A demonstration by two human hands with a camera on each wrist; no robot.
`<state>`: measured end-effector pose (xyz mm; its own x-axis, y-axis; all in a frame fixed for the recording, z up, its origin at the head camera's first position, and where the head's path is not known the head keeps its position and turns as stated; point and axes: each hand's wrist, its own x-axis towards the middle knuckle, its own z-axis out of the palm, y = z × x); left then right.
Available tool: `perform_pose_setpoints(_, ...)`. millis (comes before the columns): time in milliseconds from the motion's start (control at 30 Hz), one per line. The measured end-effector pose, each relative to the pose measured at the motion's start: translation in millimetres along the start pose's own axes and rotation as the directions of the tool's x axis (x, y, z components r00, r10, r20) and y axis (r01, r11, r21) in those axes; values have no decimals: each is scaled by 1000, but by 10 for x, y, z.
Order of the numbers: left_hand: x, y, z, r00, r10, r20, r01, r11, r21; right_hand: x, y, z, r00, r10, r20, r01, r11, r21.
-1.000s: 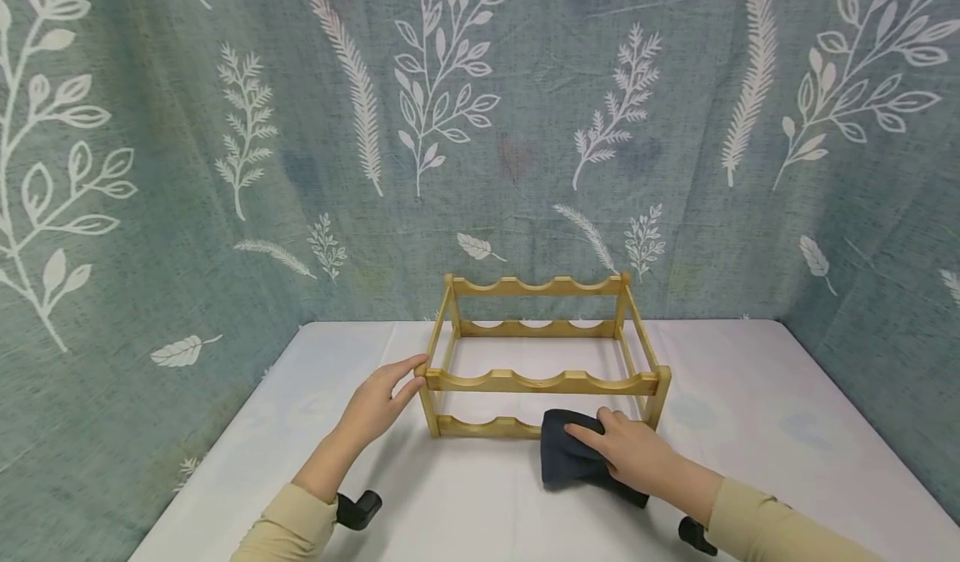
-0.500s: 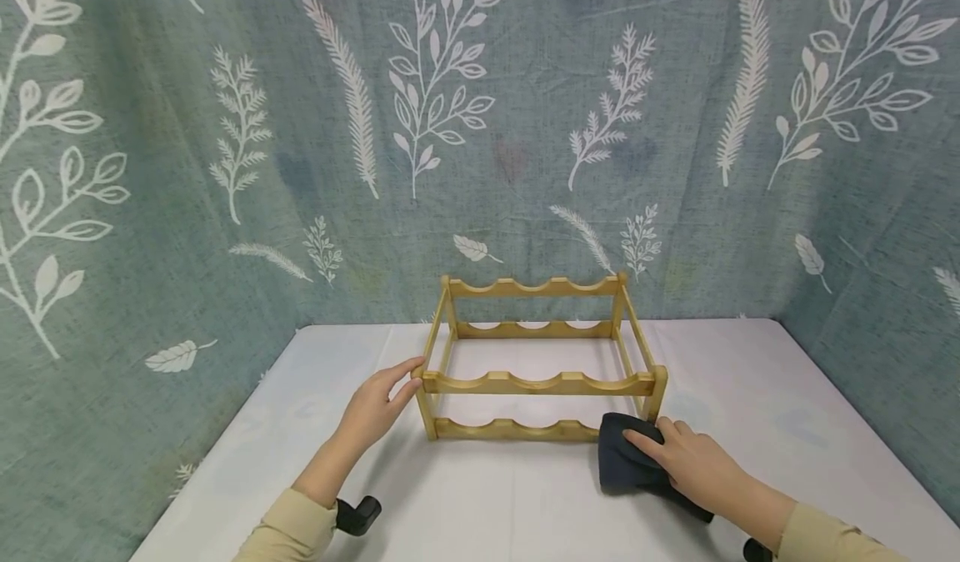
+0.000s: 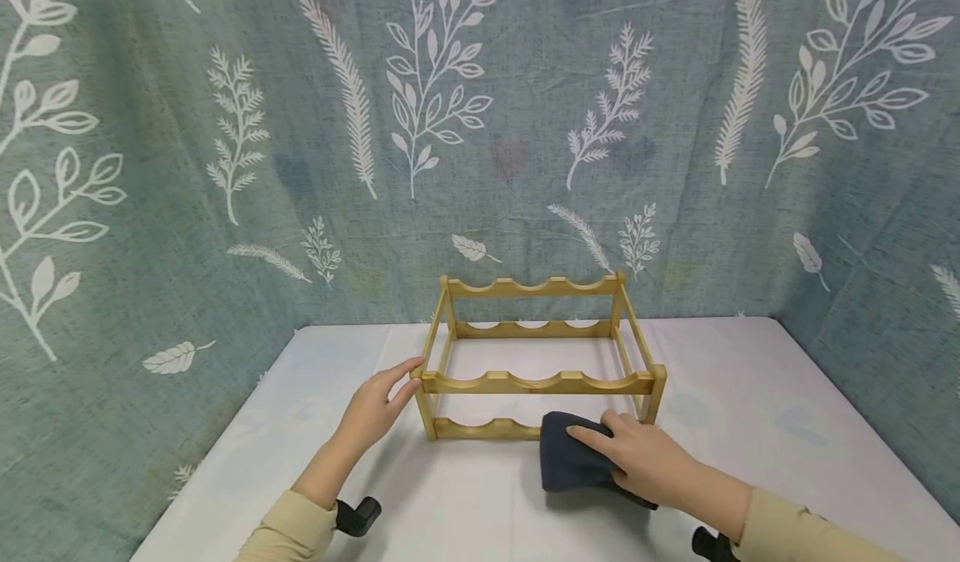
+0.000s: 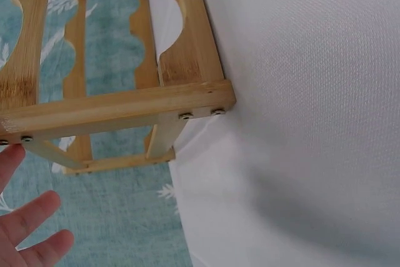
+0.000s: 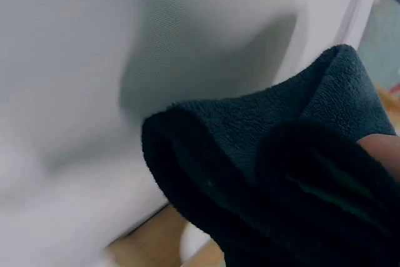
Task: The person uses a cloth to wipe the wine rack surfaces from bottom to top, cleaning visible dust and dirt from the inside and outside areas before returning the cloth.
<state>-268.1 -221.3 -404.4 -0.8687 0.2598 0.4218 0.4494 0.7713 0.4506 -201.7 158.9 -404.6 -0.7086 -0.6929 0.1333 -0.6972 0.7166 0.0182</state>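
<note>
1. The wooden rack [image 3: 534, 383] stands on the white tabletop [image 3: 450, 508], at the centre of the head view and slightly below the middle. Its upper and lower rails have scalloped edges.

2. At the rack's left front corner, the left hand [image 3: 375, 403] touches the wood with its fingers [image 4: 39, 212] fairly straight and spread. In the left wrist view, one fingertip meets the outer side of the frame; the two others seen there are apart from it. Whether the thumb pinches the corner, I cannot tell.

3. In the lower right of the head view, the right hand [image 3: 647, 459] grips a folded dark blue cloth [image 3: 573, 462], its fingers curled over it. The cloth covers the right part of the lower front rail [image 3: 480, 429]; firm contact with the wood is not plain.

4. The step in hand looks like wiping that lower rail, the left hand probably steadying the rack.

5. As I judge it, the next stroke calls for a secure hold on the cloth, light pressure into the scallops, and enough bracing on the left to stop the frame sliding.
</note>
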Motion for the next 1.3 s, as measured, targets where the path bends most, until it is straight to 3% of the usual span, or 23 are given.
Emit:
perform_pose_setpoints(333, -1, -6, -7, 1000, 6, -4, -6, 1000, -24, 875, -564, 250, 995, -96, 30, 98, 993, -59)
perform_pose_setpoints(567, -7, -16, -2, 1000, -3, -10, 3, 1000, -30, 1208, -753, 446, 997, -72, 16, 74, 981, -181)
perform_pose_setpoints(800, -5, -16, 1, 1000, -10, -12, 10, 1000, -22, 1140, -682, 482, 997, -65, -28, 60, 984, -166)
perform_pose_setpoints(967, 2, 3, 5, 1000, -8, -6, 8, 1000, -26, 939, -525, 490, 996, -69, -56, 59, 984, -165)
perform_pose_setpoints(1300, 10, 2, 0, 1000, -2, -6, 2, 999, -34, 487, -216, 422, 1000, 5, 1, -5, 994, -112)
